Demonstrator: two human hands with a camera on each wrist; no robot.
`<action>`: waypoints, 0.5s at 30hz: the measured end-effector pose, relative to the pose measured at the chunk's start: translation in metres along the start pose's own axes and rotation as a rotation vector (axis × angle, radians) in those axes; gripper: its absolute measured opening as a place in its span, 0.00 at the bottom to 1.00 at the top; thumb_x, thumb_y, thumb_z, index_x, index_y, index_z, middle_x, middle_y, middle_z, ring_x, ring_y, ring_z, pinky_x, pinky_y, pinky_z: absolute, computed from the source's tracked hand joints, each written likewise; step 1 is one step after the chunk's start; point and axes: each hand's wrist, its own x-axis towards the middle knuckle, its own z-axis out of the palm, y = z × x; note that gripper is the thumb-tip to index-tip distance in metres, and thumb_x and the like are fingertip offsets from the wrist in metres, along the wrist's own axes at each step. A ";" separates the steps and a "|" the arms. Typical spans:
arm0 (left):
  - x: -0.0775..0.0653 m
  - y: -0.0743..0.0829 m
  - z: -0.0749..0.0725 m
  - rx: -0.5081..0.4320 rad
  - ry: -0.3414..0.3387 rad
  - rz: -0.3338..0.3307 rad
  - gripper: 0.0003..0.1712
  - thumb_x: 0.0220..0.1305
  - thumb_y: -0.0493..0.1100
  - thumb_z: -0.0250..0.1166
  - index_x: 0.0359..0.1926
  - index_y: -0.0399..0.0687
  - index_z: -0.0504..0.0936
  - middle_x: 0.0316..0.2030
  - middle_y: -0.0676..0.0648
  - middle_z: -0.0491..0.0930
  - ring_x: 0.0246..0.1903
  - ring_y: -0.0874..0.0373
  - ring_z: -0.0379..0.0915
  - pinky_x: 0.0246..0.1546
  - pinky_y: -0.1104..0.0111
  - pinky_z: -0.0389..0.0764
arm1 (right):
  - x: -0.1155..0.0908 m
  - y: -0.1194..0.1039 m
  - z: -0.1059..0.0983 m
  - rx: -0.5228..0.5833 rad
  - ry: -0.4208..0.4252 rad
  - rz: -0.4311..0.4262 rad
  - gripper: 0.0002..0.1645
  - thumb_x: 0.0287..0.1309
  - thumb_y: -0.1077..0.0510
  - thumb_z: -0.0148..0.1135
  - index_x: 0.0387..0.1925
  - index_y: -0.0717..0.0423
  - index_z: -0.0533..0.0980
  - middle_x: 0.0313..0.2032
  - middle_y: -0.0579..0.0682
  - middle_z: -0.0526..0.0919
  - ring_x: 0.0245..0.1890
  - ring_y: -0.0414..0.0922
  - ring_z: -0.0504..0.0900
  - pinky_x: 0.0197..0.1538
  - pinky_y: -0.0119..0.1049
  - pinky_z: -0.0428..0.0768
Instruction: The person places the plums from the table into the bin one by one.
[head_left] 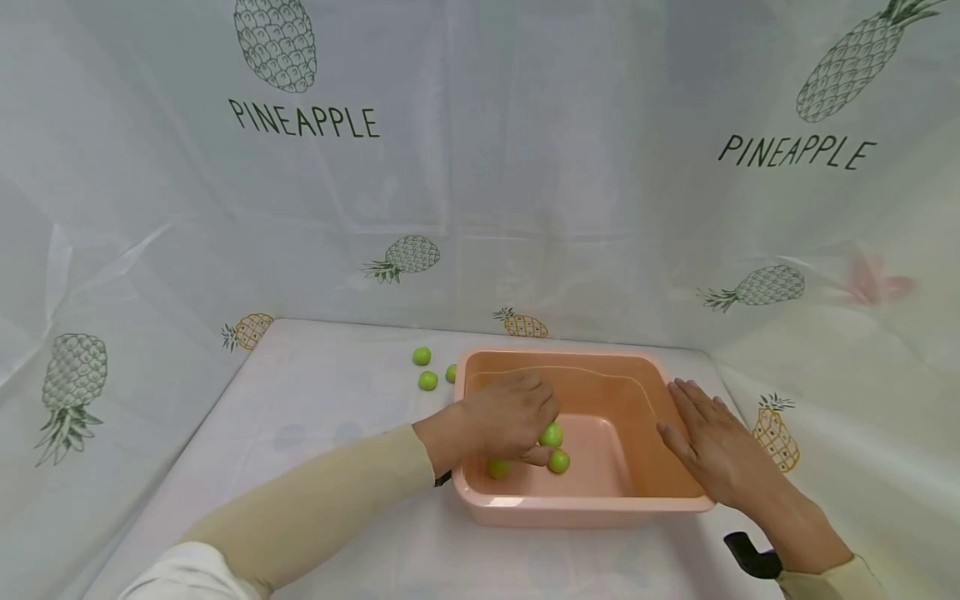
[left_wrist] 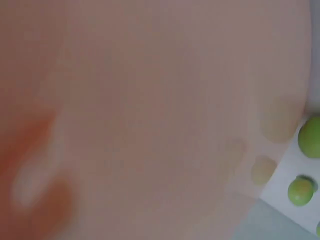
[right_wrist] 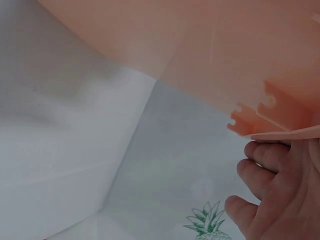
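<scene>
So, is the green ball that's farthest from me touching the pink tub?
Apart. The head view shows a strip of pale tabletop between that green ball and the left side of the pink tub.

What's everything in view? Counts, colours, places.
Rectangular tub: 1, peach, on table
Table: 1, white, under tub
Loose balls: 3, green, left of tub
Tub balls: at least 3, green, inside tub
Pineapple-print sheeting: count unclear, whitish, behind table
Blurred shape: 1, pink, right sheeting
Wrist pieces: 2, black, one per wrist
Forearm sleeves: 2, beige, both arms
Upper sleeve: 1, white, bottom left
Left hand: 1, bare, inside tub
Right hand: 1, bare, tub's right rim
</scene>
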 end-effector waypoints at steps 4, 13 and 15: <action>0.001 0.004 0.005 -0.022 -0.027 -0.005 0.30 0.80 0.68 0.43 0.55 0.50 0.77 0.43 0.54 0.74 0.44 0.58 0.64 0.54 0.67 0.69 | 0.001 0.000 0.000 0.007 -0.006 0.004 0.44 0.81 0.43 0.49 0.79 0.71 0.54 0.77 0.74 0.58 0.77 0.72 0.57 0.75 0.70 0.56; 0.003 0.005 0.017 -0.063 -0.082 -0.029 0.28 0.79 0.65 0.46 0.58 0.51 0.76 0.47 0.53 0.75 0.47 0.57 0.65 0.57 0.65 0.70 | 0.000 -0.001 0.000 0.004 -0.007 0.010 0.45 0.81 0.41 0.48 0.79 0.71 0.54 0.77 0.73 0.58 0.77 0.71 0.57 0.75 0.71 0.57; 0.003 0.006 0.019 -0.057 -0.079 -0.029 0.28 0.79 0.65 0.46 0.57 0.51 0.76 0.46 0.53 0.75 0.47 0.57 0.65 0.58 0.66 0.70 | 0.000 -0.001 0.001 0.005 -0.004 0.011 0.45 0.81 0.41 0.48 0.79 0.71 0.54 0.77 0.73 0.58 0.77 0.71 0.57 0.74 0.71 0.57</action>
